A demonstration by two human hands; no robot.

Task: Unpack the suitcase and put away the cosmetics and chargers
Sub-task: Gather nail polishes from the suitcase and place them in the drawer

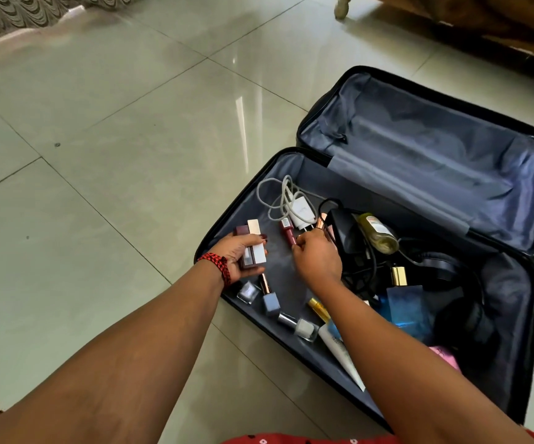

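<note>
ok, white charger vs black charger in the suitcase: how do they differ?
The white charger lies in the open with its pale cable looped beside it; the black charger is bigger, boxier, and partly buried under a yellow bottle and dark cords. Both lie in the suitcase, touched by neither hand.

Gloss underfoot, soft cloth in my open case.

The pale green tiled floor [124, 129] shines smooth and mirror-like; my dark suitcase's grey-blue fabric lining [435, 161] looks thin, satiny and creased. The white plastic charger plug [302, 213] is glossy, its cable matt. My left hand [243, 256] grips smooth, hard lipstick cases [254, 245]; gold metallic perfume cap [399, 275] gleams.
</note>
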